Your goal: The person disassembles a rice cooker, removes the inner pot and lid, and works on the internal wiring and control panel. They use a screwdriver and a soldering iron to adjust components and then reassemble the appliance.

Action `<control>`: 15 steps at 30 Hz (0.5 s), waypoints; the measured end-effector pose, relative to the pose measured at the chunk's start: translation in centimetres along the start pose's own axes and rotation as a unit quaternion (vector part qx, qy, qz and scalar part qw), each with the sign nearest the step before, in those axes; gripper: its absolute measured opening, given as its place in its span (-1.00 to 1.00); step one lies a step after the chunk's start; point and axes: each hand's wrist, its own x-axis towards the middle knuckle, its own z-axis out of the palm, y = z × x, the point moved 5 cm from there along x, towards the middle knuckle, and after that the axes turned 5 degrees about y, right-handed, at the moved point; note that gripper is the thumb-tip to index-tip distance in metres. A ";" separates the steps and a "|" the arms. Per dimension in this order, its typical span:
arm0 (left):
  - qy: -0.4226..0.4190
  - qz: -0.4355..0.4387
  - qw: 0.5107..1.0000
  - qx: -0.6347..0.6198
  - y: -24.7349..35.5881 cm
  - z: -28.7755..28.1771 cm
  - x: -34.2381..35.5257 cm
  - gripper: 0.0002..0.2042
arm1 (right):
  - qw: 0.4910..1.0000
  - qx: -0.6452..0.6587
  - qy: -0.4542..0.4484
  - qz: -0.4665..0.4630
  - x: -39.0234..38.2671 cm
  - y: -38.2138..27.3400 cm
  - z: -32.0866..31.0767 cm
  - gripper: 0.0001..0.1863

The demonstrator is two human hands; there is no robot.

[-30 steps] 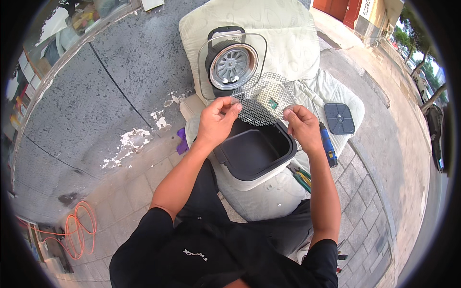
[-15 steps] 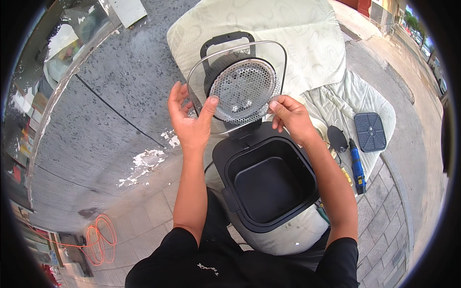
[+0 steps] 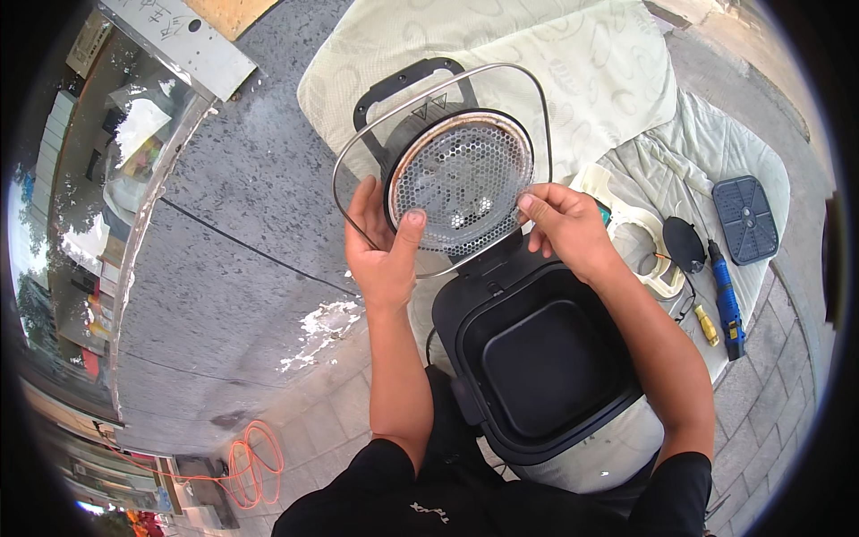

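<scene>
The black cooker [image 3: 537, 358] stands in front of me with its lid [image 3: 407, 166] raised and its square black pot showing. On the lid's underside is a round perforated metal cover [image 3: 461, 183], with a tan ring showing along its upper edge. A bent metal wire frame [image 3: 544, 98] loops around the lid. My left hand [image 3: 385, 255] is at the lower left, thumb against the cover's rim, fingers partly hidden behind the wire and lid edge. My right hand [image 3: 573, 228] pinches the cover's right edge between thumb and fingers.
A pale quilted cloth [image 3: 591, 72] lies beneath the cooker. To the right are a cream plastic frame [image 3: 662, 277], a round black disc [image 3: 684, 243], a dark slotted plate [image 3: 745, 219], a blue electric screwdriver [image 3: 727, 300] and a yellow-handled tool [image 3: 706, 325]. An orange cable [image 3: 255, 465] lies lower left.
The view has shifted, so the scene sits further right and the cream frame shows more. The perforated cover sits lower against the lid, exposing the tan ring above. Both hands stay at its edges.
</scene>
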 end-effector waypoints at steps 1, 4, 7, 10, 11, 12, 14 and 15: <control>-0.001 0.014 1.000 0.002 -0.1 0.1 0.0 -0.23 | 1.000 0.006 0.012 -0.003 0.1 0.0 0.0 -0.73; 0.005 0.029 0.999 0.012 -0.2 -0.2 0.0 -0.25 | 0.999 0.017 0.032 -0.010 0.3 -0.4 0.1 -0.72; 0.009 0.028 1.000 0.010 -0.3 -0.2 -0.1 -0.25 | 0.998 0.017 0.053 -0.014 0.4 -0.8 0.2 -0.70; 0.010 0.026 1.000 0.013 -0.3 0.0 -0.2 -0.27 | 0.998 0.005 0.060 -0.019 0.3 -1.2 0.4 -0.70; 0.011 0.029 0.999 0.014 -0.2 0.0 -0.2 -0.28 | 0.997 -0.001 0.075 -0.029 0.2 -1.5 0.5 -0.70; 0.012 0.030 0.999 0.015 -0.1 0.0 -0.1 -0.29 | 0.995 -0.007 0.089 -0.038 0.0 -1.6 0.7 -0.69; 0.014 0.033 0.999 0.018 0.0 0.1 -0.2 -0.30 | 0.994 -0.016 0.104 -0.040 -0.2 -1.7 0.7 -0.68; 0.017 0.034 0.999 0.021 0.1 0.2 -0.2 -0.30 | 0.994 -0.020 0.105 -0.033 -0.2 -1.7 0.7 -0.68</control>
